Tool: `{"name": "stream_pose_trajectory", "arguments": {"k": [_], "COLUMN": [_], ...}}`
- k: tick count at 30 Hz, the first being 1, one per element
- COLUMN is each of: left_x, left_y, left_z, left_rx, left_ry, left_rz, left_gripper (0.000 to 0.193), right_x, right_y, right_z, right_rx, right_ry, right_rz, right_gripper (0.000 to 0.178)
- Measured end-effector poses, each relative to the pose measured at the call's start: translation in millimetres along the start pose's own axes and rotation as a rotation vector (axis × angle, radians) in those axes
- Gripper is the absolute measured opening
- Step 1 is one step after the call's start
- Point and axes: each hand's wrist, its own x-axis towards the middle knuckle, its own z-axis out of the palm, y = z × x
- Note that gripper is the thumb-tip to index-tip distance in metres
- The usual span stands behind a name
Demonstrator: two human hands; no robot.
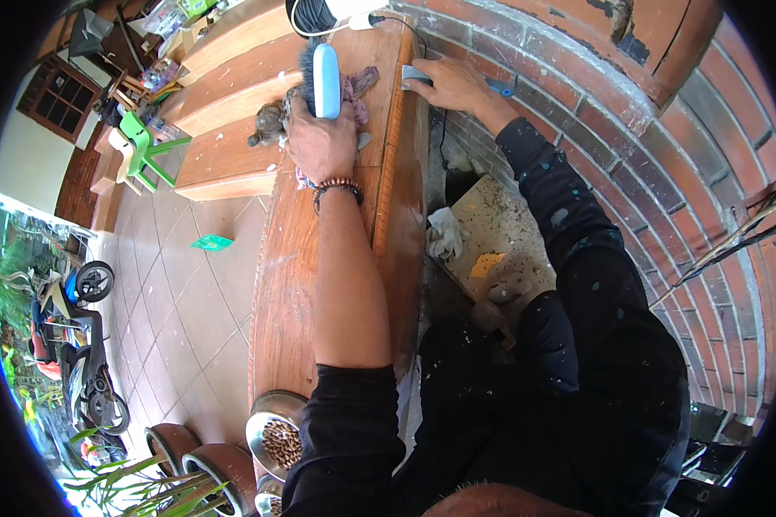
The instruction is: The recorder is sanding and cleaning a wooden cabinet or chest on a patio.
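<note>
My left hand (323, 148), with bead bracelets at its wrist, is closed around a brush (326, 82) with a light blue back and dark bristles. It is over the wooden ledge (293, 284). A crumpled pinkish-purple rag (359, 93) lies beside the brush. Left of this hand sits a small grey-brown lumpy object (269, 125), its kind unclear. At the ledge's right edge, my right hand (459, 86) grips a scraper (417, 77) with a flat grey blade; a blue handle end shows behind the hand. My fingers partly hide both tools.
A brick wall (629, 164) curves along the right. A coiled cable (312, 15) lies at the ledge's far end. Below the ledge are a dusty board (526, 228) and a white rag (446, 234). A metal bowl of kibble (267, 412) and potted plants (220, 474) stand at lower left.
</note>
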Motion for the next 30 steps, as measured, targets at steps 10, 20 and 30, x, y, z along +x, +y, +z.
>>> {"name": "stream_pose_trajectory", "arguments": {"k": [10, 20, 30], "left_x": [2.0, 1.0, 1.8], "left_y": [-5.0, -3.0, -3.8], "left_z": [-0.7, -1.6, -2.9], "left_rx": [0.005, -0.006, 0.029], "left_ry": [0.016, 0.030, -0.003], "left_rz": [0.006, 0.022, 0.004], "left_gripper": [0.048, 0.048, 0.052], "right_x": [-1.1, -2.0, -14.2], "right_y": [-17.6, -18.1, -24.1], "right_z": [-10.7, -19.0, -5.2], "right_rx": [-0.007, -0.086, 0.038], "right_ry": [-0.031, -0.150, 0.025], "right_rz": [-0.049, -0.041, 0.022], "right_gripper": [0.039, 0.040, 0.042]}}
